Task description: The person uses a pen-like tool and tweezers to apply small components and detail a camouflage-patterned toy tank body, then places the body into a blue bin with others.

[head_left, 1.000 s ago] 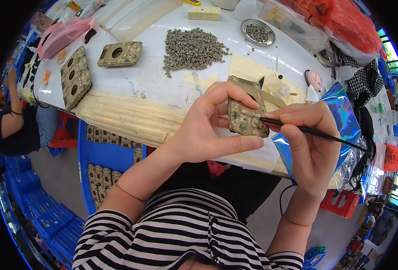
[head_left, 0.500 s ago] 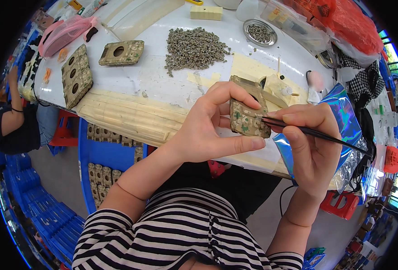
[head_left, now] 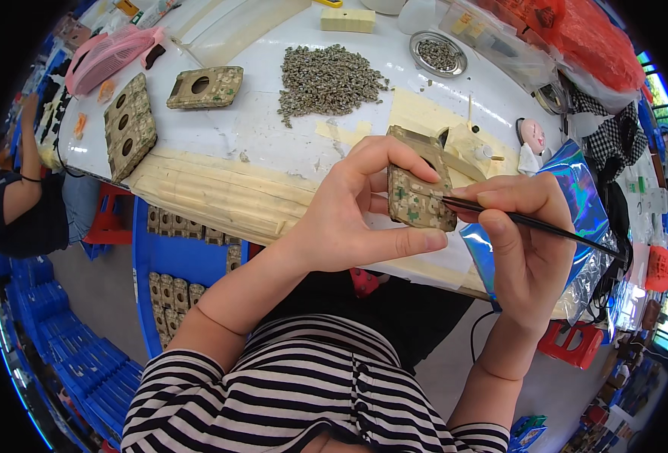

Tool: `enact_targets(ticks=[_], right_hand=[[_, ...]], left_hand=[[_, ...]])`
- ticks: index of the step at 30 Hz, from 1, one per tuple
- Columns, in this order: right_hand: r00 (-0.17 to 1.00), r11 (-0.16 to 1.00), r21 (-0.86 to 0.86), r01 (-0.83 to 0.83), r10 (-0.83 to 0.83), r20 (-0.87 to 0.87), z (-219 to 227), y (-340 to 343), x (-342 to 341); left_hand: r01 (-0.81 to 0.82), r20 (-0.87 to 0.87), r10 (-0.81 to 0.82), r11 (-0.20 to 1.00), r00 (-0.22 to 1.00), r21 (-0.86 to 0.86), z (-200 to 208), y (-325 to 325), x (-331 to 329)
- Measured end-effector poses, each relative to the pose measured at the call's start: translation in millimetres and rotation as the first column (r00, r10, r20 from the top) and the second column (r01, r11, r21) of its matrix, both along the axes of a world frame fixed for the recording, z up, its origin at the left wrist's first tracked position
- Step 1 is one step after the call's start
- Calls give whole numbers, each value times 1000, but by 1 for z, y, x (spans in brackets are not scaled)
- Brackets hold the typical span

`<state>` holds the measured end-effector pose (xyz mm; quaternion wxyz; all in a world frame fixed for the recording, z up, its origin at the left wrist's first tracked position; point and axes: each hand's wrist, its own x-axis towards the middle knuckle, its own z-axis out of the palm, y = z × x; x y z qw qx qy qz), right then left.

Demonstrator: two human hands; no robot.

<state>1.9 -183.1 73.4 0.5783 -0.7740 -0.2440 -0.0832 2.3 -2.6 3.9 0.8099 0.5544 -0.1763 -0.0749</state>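
My left hand is closed around a camouflage-patterned toy tank hull, fingers over its far side and thumb along its near edge. A round hole in its top is partly covered by my fingers. My right hand pinches black tweezers, whose tips touch or nearly touch the hull's top on its right side. Whether anything tiny sits between the tips, I cannot tell. At the far left of the table lie a single camouflage hull and a camouflage piece with three round holes.
A pile of small metallic parts lies mid-table, with a metal dish of more to its right. A taped block stands beyond the held hull. Below the table edge, a blue tray holds several camouflage pieces. Another person's arm is far left.
The tweezer tips have shifted very slightly on the hull, while both hands keep their grip. At far left, the other person's arm has moved a little.
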Motion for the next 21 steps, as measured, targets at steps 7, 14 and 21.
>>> enact_targets(ticks=[7,14,21], right_hand=[[1000,1000,12,8,-8,-13,0,0,0],[1000,1000,3,13,-13,-1,-1,0,0],[1000,1000,-1,12,-12,0,-2,0,0]], left_hand=[[2,-46,-2,1000,999,0,3,0,-2],[7,2,-7,1000,1000,-5,-1,0,0],[9,4,-9,1000,1000,5,0,0,1]])
